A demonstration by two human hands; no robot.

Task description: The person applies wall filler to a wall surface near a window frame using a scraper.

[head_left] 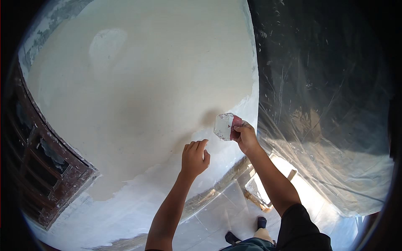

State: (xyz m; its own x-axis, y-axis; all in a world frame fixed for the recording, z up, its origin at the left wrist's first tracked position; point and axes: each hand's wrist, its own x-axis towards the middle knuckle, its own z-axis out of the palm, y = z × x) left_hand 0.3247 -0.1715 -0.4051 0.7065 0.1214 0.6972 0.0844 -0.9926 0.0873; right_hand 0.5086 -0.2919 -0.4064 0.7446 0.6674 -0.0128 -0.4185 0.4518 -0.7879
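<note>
My right hand (pixel 245 131) grips a flat putty scraper (pixel 223 126) by its dark red edge. Pale, whitish smears cover the scraper's wide blade, which is held up close to the wall; whether it touches cannot be made out. Lower and to the left, my left hand (pixel 194 158) is raised in front of the wall with nothing in it, its fingers slightly bent and the thumb apart. The wall (pixel 146 83) is beige over most of its face, with a whiter coat along the bottom and lower right.
A dark brown wooden window frame (pixel 63 188) with paint spatters borders the wall on the left. Clear plastic sheeting (pixel 326 125) hangs over a dark surface on the right. Below, a brightly lit, wood-edged object (pixel 257 188) stands on the tiled floor (pixel 201 230) near my feet.
</note>
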